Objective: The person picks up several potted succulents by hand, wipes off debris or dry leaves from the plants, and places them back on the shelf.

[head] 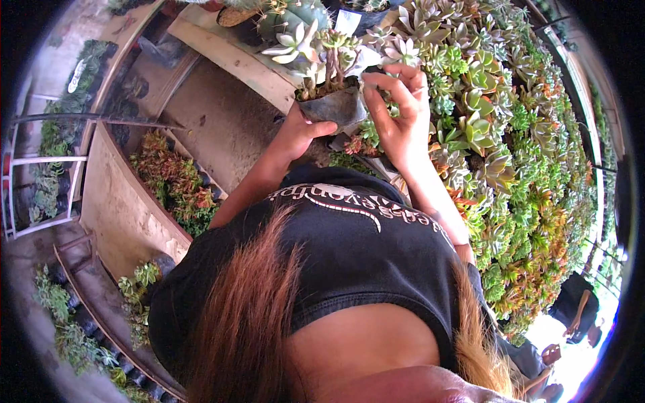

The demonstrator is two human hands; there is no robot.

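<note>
My left hand (302, 135) grips a soft dark plastic grow bag (335, 109) from its left side, the thumb lying across the front. Out of the bag rises a succulent (333, 63) with brown stems, small green leaf tips and a larger pale rosette (295, 44) leaning left. My right hand (403, 103) is raised at the bag's right rim, fingers bent and thumb close to the index finger. Whether those fingertips pinch anything is unclear against the bright leaves and a white patch behind them.
A dense bed of potted succulents (509, 166) spreads along my right. Beyond the bag stand a ribbed spiny cactus (295, 17) and a white tag (347, 22). A pale wooden board (237, 55) edges the bench. Reddish plants (169, 174) grow at left; people sit at lower right.
</note>
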